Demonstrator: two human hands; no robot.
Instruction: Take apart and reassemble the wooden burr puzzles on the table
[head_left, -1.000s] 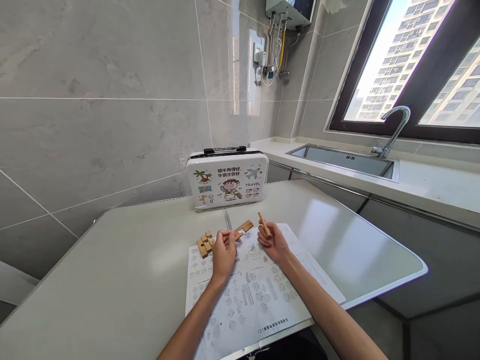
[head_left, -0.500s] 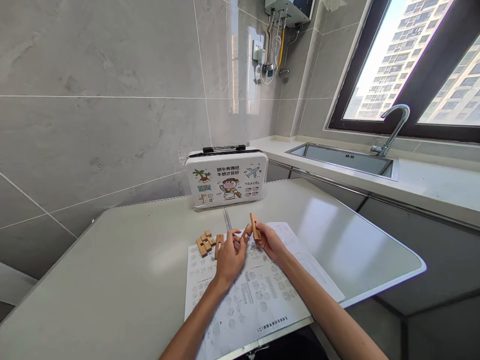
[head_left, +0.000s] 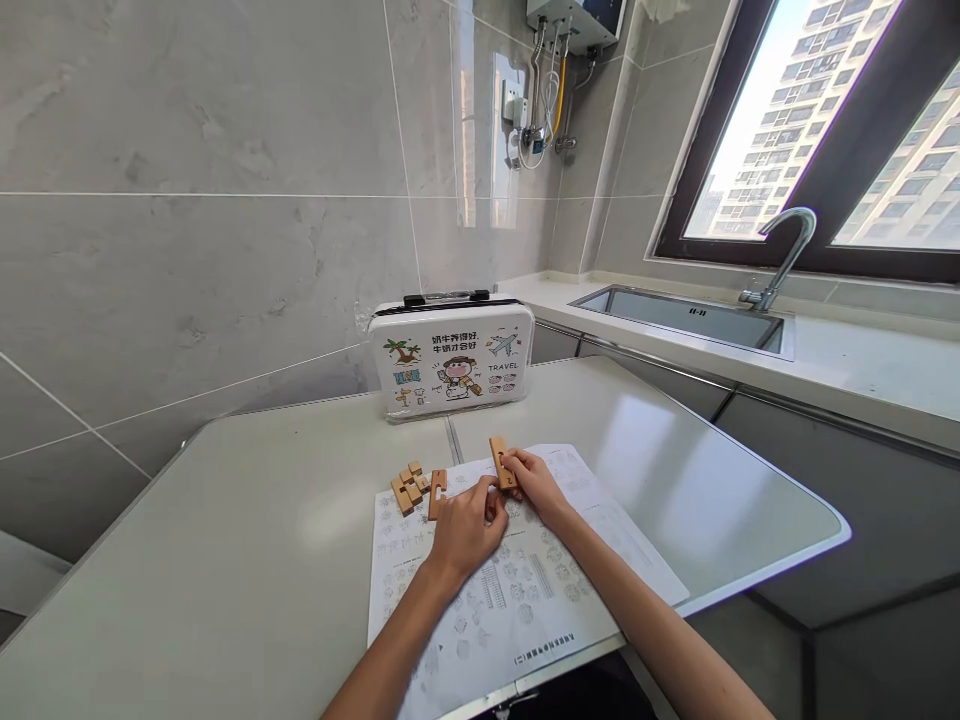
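Above the printed sheet (head_left: 525, 610), my right hand (head_left: 536, 485) pinches a notched wooden puzzle piece (head_left: 500, 463), which stands tilted with a dark mark near its lower end. My left hand (head_left: 469, 525) is closed beside it, its fingertips reaching the lower end of that piece. The second wooden piece in my left fingers is now mostly hidden by the hand. A loose notched wooden piece (head_left: 437, 493) lies just left of my left hand. Farther left, several wooden pieces (head_left: 409, 488) sit clustered together at the sheet's corner.
A white cartoon-printed case (head_left: 454, 365) with a black handle stands at the back of the pale folding table (head_left: 225, 560), against the tiled wall. To the right are a counter (head_left: 862, 350) with a sink (head_left: 675, 312) and a tap (head_left: 787, 260).
My hands have come closer together. The right-hand piece has shifted slightly left and down, and the left hand has turned over so its own piece has gone out of sight.
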